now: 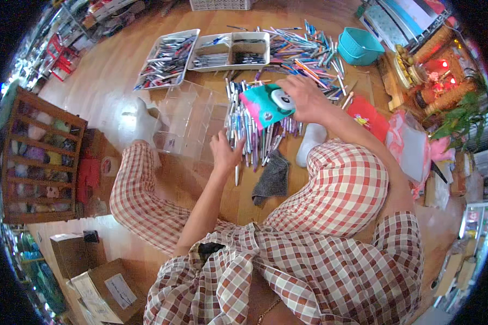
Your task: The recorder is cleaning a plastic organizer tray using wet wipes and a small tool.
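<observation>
My right hand (pixel 305 98) grips a teal and pink soft wipes packet (pixel 267 105) with a white lid, lifted over a heap of pens (pixel 248 135) on the floor. The packet hides part of that heap. Just left of the pens is my left hand (pixel 226 154), its thumb spread from the fingers and nothing visible in its grasp. A white pen (pixel 237 176) lies close beside its wrist. The clear plastic divided box (pixel 187 122) sits left of the pens. A dark grey cloth (pixel 271 179) lies between my legs.
Beyond the heap stand a white tray of pens (pixel 173 40) and a divided white tray (pixel 229 67). More loose pens (pixel 298 49) spread beside a teal basket (pixel 360 47). A red bag (pixel 367 119) is at right, a wooden slatted crate (pixel 42 157) at left.
</observation>
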Demonstrator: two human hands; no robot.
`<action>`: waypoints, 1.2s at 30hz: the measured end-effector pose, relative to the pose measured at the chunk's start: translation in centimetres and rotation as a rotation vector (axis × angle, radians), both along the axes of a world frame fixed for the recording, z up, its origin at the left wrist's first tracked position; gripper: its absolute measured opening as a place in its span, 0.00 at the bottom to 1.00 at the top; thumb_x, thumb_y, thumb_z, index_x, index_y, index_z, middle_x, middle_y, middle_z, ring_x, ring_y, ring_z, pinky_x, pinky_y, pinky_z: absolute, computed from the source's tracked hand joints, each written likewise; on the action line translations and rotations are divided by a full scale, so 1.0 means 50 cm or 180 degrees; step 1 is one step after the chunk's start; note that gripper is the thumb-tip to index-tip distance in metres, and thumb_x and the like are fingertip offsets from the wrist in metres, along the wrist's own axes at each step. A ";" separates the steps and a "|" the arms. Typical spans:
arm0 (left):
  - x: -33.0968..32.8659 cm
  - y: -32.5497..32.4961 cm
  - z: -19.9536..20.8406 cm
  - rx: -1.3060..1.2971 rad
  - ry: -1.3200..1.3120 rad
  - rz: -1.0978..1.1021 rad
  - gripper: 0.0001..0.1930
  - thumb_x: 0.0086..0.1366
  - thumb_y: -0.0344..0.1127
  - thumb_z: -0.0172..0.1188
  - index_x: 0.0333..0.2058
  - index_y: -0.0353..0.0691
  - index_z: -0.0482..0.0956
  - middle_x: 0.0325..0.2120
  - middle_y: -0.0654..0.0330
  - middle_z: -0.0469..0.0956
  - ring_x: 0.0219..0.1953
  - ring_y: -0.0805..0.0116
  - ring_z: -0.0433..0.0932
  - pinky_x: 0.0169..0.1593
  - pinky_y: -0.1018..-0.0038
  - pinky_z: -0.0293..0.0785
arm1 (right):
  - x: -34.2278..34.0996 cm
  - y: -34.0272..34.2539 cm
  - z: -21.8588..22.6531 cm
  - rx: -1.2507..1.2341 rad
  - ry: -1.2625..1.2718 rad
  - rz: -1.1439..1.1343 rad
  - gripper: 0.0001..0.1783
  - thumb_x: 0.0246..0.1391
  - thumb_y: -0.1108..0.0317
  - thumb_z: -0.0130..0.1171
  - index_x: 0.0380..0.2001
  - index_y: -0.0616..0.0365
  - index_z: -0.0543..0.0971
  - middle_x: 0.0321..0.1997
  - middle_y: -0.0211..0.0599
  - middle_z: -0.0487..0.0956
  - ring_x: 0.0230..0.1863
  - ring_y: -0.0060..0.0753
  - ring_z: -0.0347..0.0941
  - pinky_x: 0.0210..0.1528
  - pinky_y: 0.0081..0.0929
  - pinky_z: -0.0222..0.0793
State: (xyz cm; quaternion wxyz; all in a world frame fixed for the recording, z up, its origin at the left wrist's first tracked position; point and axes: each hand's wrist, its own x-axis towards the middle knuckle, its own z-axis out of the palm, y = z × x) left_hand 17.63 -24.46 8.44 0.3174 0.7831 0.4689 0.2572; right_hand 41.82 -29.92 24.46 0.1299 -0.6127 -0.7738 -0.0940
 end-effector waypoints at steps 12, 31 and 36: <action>0.114 0.110 0.143 -0.4073 -0.2825 -0.1126 0.23 0.58 0.36 0.57 0.50 0.33 0.64 0.39 0.56 0.74 0.38 0.67 0.77 0.38 0.71 0.77 | -0.014 0.049 0.001 -0.0288 -0.0257 0.0124 0.33 0.32 0.77 0.56 0.50 0.52 0.67 0.55 0.46 0.62 0.57 0.46 0.57 0.57 0.42 0.55; 0.156 0.045 0.143 -0.4016 -0.4389 0.0107 0.17 0.68 0.42 0.39 0.46 0.37 0.66 0.37 0.57 0.74 0.36 0.70 0.75 0.36 0.72 0.77 | -0.078 0.128 -0.055 -0.0794 0.1435 -0.0436 0.31 0.38 0.60 0.63 0.45 0.66 0.67 0.45 0.47 0.66 0.49 0.48 0.64 0.50 0.34 0.62; 0.156 0.022 0.149 -0.3609 -0.4336 -0.0253 0.16 0.67 0.43 0.39 0.46 0.38 0.66 0.35 0.60 0.74 0.34 0.73 0.76 0.33 0.75 0.77 | -0.074 0.095 -0.049 -0.0225 0.1749 -0.0253 0.29 0.37 0.61 0.64 0.43 0.65 0.69 0.45 0.46 0.68 0.50 0.46 0.64 0.51 0.33 0.61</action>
